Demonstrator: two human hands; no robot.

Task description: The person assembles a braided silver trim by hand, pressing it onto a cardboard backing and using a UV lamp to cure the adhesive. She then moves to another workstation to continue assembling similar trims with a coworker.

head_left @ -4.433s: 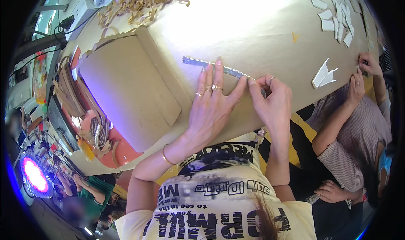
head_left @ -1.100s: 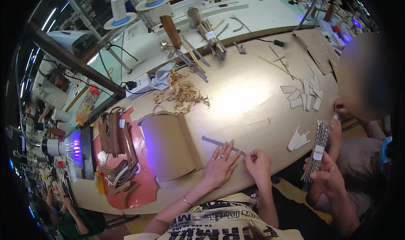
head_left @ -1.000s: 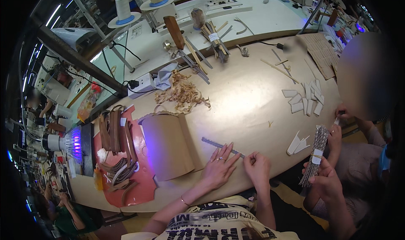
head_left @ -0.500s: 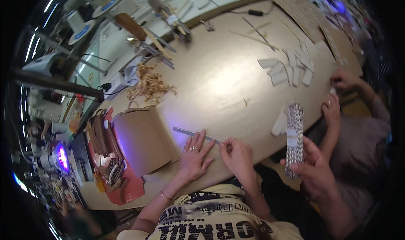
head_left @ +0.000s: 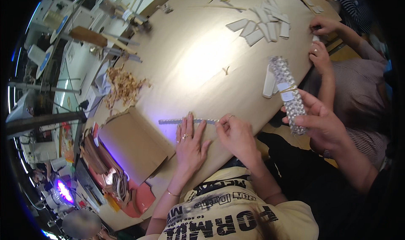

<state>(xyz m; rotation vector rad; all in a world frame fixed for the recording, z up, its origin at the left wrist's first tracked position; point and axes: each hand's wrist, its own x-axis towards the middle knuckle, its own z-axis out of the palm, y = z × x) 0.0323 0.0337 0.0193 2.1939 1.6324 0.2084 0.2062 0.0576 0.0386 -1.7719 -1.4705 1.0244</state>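
Note:
A narrow grey-and-white braided strip (head_left: 168, 122) lies across the brown-covered table in front of me. My left hand (head_left: 188, 143) rests flat on it with fingers spread, a ring on one finger. At the strip's right end my right hand (head_left: 236, 136) is closed in a pinch, thumb and finger on the braid. To the right, another person's hand (head_left: 316, 115) holds up a bundle of similar braided strips (head_left: 286, 77), bound by a band over a pale label.
Left of my hands lies a folded brown sheet (head_left: 135, 143) beside brown straps (head_left: 95, 151). Curly tan scraps (head_left: 122, 86) sit farther off. Pale flat pieces (head_left: 265, 23) lie at the far right, near a second person's hands (head_left: 322, 56). A lamp (head_left: 63, 191) glows purple at left.
My view has shifted, and the strip now lies more level. The other person's bundle has tilted, its top leaning left. My hands keep their places on the strip.

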